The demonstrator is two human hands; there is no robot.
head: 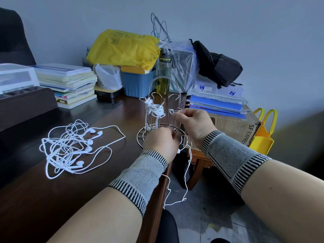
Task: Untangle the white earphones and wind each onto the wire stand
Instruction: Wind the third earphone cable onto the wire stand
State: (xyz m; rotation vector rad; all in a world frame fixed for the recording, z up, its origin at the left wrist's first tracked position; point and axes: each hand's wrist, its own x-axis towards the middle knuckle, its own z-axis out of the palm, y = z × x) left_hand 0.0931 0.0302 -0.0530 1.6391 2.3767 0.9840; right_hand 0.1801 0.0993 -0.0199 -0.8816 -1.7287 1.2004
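A chrome wire stand (164,106) rises near the right edge of the dark table (52,199). One white earphone (154,109) is wound as a bundle on its left hooks. My right hand (191,125) pinches a white cord loop at a hook on the stand's right side. My left hand (161,142) is low at the stand's base, fingers curled on the same cord (185,172), which hangs off the table edge with an earbud below the hand. A tangle of white earphones (70,148) lies on the table to the left.
Behind the stand are a green-tinted bottle (164,74), a blue tub (137,83), a yellow bag (122,48) and stacked books (70,81). At right, a cardboard box (233,125) carries blue folders, with a black bag above and a yellow tote beside it.
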